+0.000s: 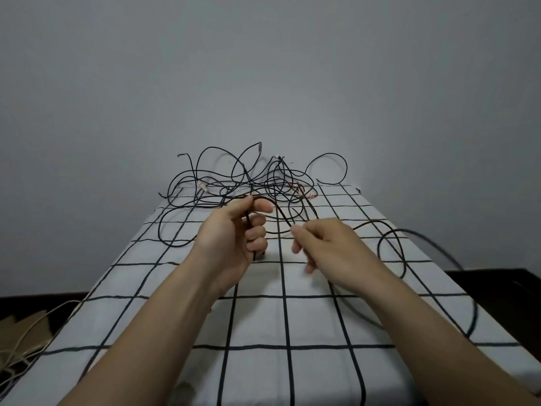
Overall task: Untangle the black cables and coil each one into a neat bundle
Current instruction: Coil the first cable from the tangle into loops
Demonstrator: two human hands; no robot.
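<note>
A tangle of thin black cables (251, 180) lies in loose loops at the far end of a bed with a white, black-grid sheet (263, 317). My left hand (237, 232) is closed around one black cable, whose end pokes out below the fist. That cable arches from the fist over to my right hand (325, 247), which pinches it between thumb and forefinger. From there, more cable (392, 244) curls in a loop to the right and trails off the bed's right edge.
A plain grey wall stands directly behind the bed. Dark floor shows on both sides. At the lower left, a light-coloured cord (26, 338) lies on brown cardboard beside the bed.
</note>
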